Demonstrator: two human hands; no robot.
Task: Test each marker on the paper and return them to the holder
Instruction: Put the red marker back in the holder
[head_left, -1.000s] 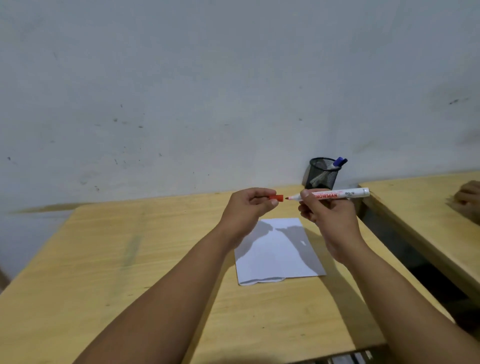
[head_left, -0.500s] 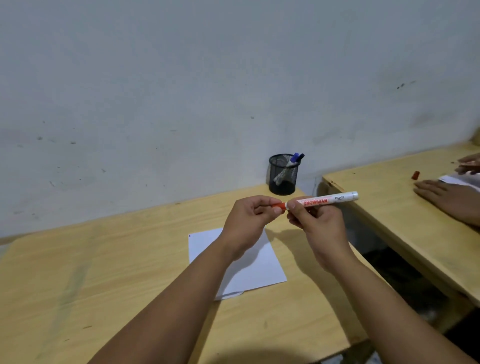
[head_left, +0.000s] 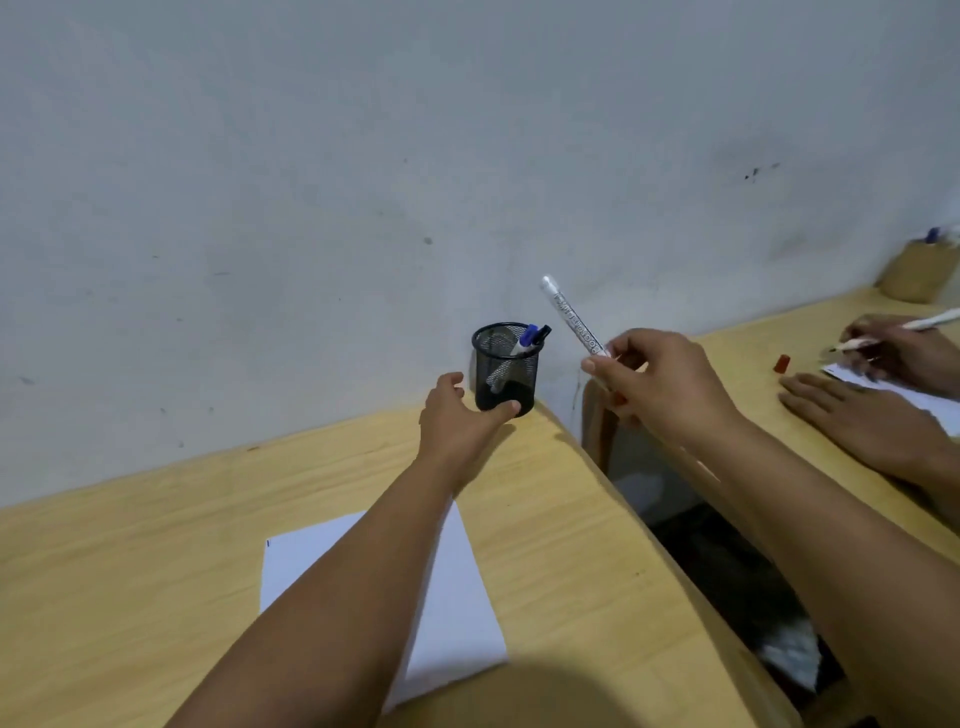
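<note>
My right hand (head_left: 657, 384): fingers closed around a white marker (head_left: 574, 321), raised and tilted, its far end up and leftward, just right of the holder. My left hand (head_left: 460, 415): open, thumb and fingers curved at the base of the black mesh holder (head_left: 505, 367); I cannot tell whether they touch it. Holder contents: blue-capped marker (head_left: 526, 338) and a black-capped one. White paper (head_left: 447, 592): flat on my wooden table (head_left: 130, 561), partly under my left forearm. Adjacent table: another person's hands (head_left: 852, 410), red cap (head_left: 782, 362), brown pen cup (head_left: 917, 273). Behind: scuffed pale wall (head_left: 311, 156).
</note>
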